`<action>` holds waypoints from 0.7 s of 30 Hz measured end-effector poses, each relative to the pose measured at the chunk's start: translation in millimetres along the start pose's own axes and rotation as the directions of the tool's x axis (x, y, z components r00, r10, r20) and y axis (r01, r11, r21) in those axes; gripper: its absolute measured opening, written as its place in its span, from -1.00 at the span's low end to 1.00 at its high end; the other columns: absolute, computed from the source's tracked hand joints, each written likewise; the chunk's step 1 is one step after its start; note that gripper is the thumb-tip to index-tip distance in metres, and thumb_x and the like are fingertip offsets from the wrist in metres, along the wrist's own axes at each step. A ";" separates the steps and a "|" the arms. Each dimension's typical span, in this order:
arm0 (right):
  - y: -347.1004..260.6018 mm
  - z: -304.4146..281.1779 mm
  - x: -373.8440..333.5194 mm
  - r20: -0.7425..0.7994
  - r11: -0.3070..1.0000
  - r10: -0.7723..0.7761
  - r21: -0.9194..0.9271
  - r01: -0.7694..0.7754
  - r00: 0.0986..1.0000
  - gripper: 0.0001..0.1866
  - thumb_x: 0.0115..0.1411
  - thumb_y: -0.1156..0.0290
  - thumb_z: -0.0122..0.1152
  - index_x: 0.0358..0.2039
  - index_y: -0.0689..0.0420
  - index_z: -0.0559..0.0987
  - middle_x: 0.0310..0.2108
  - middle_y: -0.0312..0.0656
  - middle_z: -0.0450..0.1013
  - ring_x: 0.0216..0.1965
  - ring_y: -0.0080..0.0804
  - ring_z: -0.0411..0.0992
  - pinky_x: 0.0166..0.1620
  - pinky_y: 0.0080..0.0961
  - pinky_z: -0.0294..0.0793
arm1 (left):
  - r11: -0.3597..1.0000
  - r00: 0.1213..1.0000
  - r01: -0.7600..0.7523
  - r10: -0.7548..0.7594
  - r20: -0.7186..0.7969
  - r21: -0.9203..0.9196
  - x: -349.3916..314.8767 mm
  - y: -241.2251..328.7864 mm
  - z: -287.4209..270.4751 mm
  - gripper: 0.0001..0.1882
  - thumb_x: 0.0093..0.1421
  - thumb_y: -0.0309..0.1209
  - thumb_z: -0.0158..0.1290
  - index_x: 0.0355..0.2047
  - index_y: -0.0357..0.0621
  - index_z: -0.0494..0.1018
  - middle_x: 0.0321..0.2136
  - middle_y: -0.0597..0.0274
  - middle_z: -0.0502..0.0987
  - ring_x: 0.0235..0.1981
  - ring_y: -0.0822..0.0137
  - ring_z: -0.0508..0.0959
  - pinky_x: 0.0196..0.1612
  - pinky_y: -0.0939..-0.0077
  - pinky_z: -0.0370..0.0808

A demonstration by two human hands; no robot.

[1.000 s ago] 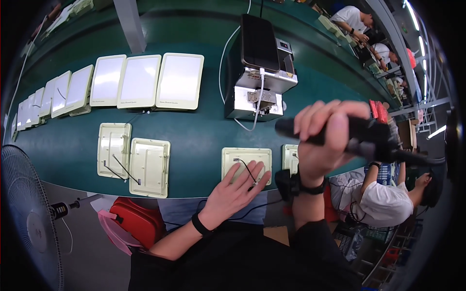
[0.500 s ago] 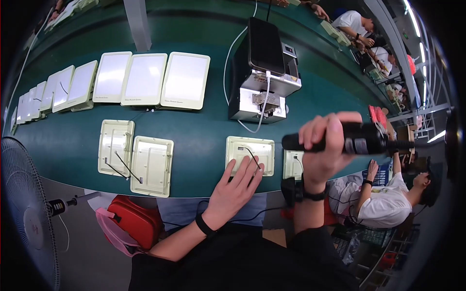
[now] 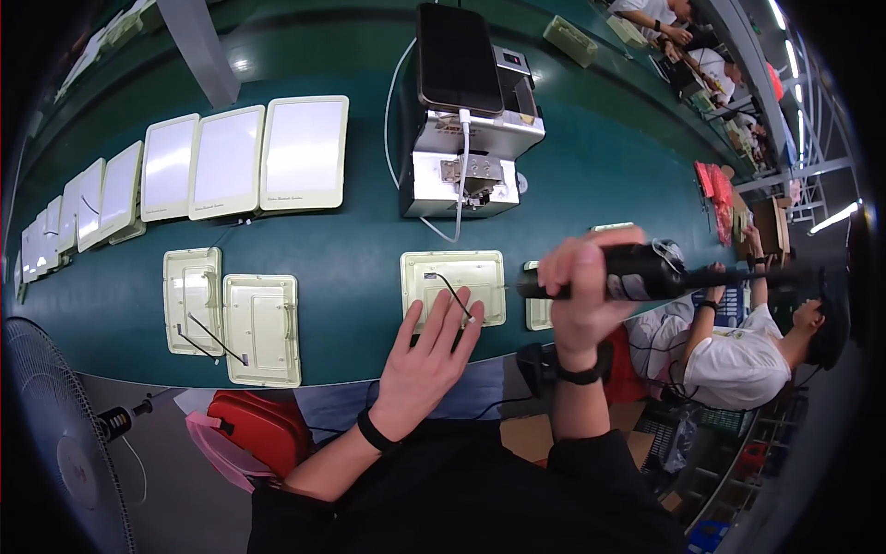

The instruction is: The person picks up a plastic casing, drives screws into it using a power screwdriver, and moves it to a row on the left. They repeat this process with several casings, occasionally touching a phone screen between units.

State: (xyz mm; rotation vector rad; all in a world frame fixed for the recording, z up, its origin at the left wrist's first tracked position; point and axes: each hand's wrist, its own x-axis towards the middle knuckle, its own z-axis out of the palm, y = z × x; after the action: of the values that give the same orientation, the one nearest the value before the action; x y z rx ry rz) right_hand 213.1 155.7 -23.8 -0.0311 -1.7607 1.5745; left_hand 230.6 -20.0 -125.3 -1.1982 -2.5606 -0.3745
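Observation:
A pale yellow-green plastic panel (image 3: 418,269) lies on the table in front of me, with a short black cable (image 3: 450,286) across it. My left hand (image 3: 425,369) rests on its near part, fingers stretched and slightly spread, near the cable's end. In my right hand (image 3: 583,300) is a black electric screwdriver (image 3: 635,277), gripped roughly level with its tip pointing left, close to the panel's right edge. Whether the tip touches anything cannot be made out. Partly hidden behind that hand is another pale panel (image 3: 538,314).
Two more panels (image 3: 262,323) with cables lie at left. Behind them leans a row of white-faced tablets (image 3: 305,152). A metal machine (image 3: 475,166) with a phone (image 3: 459,60) on top stands ahead. A fan (image 3: 74,443) is at left; a co-worker (image 3: 738,365) sits at right.
The whole view has shifted, so the table things sit further left. My left hand stays on the panel; my right hand still holds the screwdriver, now slightly lower beside the panel.

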 end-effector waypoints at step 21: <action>-21.3 44.2 76.7 0.104 0.912 -0.376 0.216 0.348 0.921 -0.87 0.44 0.37 0.05 -0.14 0.13 0.35 -0.60 -0.26 0.27 -0.69 -0.50 0.21 -0.55 -0.44 0.32 | 1.000 0.997 -0.023 0.022 -0.076 -0.007 -4.4 1.9 0.1 -0.53 0.19 -0.38 0.13 0.15 0.05 0.54 0.06 0.31 0.54 0.08 0.33 0.54 0.23 0.20 0.45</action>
State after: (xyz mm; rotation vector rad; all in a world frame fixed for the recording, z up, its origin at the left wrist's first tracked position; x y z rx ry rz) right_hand 144.3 150.6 35.7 0.4904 -1.5972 1.4892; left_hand 234.8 -21.8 -126.8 -1.1911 -2.4813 -0.4170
